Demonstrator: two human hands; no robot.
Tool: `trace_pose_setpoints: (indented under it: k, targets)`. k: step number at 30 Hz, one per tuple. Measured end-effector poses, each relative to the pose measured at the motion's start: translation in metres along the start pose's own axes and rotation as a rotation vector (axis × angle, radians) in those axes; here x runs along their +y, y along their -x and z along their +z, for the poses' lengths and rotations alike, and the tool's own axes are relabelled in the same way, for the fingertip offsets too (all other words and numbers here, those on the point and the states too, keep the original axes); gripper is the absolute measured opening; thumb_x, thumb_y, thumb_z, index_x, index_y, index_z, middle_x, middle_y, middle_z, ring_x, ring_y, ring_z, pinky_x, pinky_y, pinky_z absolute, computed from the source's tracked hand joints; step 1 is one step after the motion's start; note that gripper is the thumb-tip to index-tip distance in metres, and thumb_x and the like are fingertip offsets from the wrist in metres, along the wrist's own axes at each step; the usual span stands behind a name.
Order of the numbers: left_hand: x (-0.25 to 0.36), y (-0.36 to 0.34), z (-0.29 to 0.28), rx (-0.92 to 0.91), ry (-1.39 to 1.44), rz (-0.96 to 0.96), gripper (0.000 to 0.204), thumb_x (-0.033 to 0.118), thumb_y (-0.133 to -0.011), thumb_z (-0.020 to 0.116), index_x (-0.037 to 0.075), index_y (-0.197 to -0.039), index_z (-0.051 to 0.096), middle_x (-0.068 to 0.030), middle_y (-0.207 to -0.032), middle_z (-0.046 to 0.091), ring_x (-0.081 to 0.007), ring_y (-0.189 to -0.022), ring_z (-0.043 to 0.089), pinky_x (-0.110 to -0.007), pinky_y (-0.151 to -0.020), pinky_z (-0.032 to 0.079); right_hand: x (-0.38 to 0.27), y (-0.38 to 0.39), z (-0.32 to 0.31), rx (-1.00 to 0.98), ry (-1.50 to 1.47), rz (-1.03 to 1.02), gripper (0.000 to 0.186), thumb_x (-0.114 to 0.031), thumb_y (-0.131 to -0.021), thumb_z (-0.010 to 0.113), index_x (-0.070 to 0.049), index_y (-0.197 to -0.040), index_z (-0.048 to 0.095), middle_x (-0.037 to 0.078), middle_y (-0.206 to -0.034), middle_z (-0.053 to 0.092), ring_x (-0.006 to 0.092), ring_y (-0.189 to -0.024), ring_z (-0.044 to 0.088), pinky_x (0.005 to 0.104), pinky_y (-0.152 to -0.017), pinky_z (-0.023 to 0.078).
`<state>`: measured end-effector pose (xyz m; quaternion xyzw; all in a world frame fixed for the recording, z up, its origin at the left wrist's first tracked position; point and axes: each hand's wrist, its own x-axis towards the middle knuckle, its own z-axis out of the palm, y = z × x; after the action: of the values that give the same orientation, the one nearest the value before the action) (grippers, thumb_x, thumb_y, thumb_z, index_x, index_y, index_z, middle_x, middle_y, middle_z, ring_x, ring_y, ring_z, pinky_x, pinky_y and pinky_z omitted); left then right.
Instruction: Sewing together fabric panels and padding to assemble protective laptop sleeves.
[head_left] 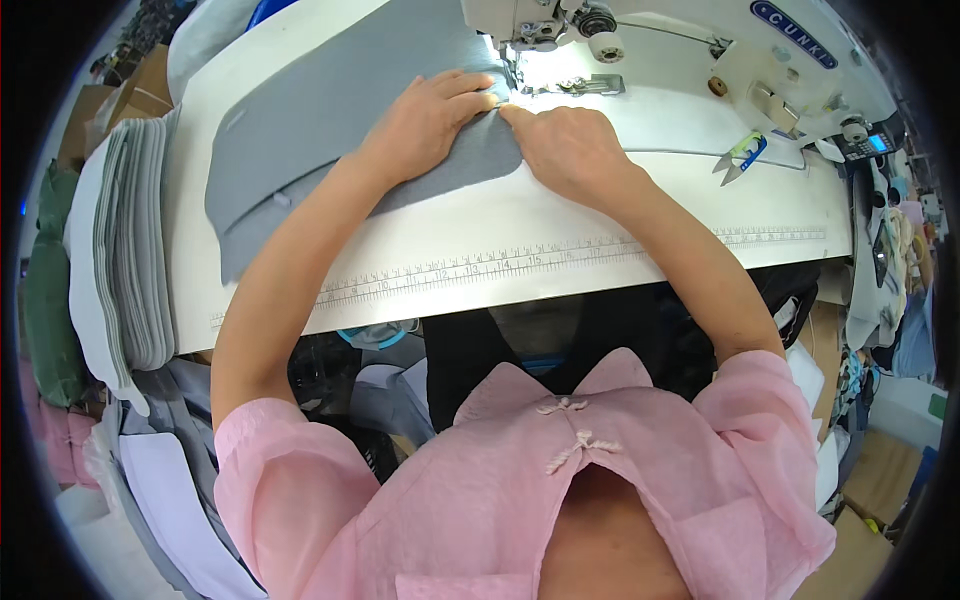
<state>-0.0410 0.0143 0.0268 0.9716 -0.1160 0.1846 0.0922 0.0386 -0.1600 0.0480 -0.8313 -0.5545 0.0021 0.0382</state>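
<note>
A grey fabric piece (330, 110) lies across the sewing table, with a folded seam running along its left part. Its right edge reaches the needle area of a white sewing machine (535, 30), where a lamp lights the presser foot. My left hand (425, 120) rests on the fabric with its fingers stretched toward the needle. Just right of it, my right hand (570, 145) is curled, its thumb and forefinger at the fabric's edge in front of the presser foot. The two hands' fingertips almost meet there.
A thick stack of grey and white cut pieces (125, 250) hangs at the table's left edge. Thread snips (740, 158) lie to the right. A printed ruler strip (470, 268) runs along the front edge. Boxes and cloth crowd both sides.
</note>
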Motion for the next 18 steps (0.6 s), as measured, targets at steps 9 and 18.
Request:
trace_pose_setpoints:
  k: [9,18]
  targets:
    - [-0.003,-0.020,0.003,-0.012,0.060,0.036,0.018,0.012,-0.084,0.043,0.011,-0.099,0.054,-0.0031,-0.117,0.048,-0.0255,-0.107,0.044,-0.033,-0.088,0.038,0.006,-0.003,0.001,0.022,-0.016,0.106,0.031,-0.013,-0.081,0.040,-0.009,-0.110,0.051,0.012,-0.069,0.060,0.0267,-0.062,0.058,0.0374,-0.055,0.045]
    - [-0.004,-0.035,0.005,-0.034,0.102,-0.030,0.017,0.011,-0.082,0.045,0.011,-0.095,0.056,-0.0063,-0.114,0.050,-0.0266,-0.101,0.048,-0.033,-0.084,0.040,0.015,-0.004,0.005,0.058,0.003,0.134,0.029,-0.014,-0.081,0.041,-0.010,-0.107,0.051,0.011,-0.069,0.060,0.0282,-0.062,0.058,0.0388,-0.054,0.045]
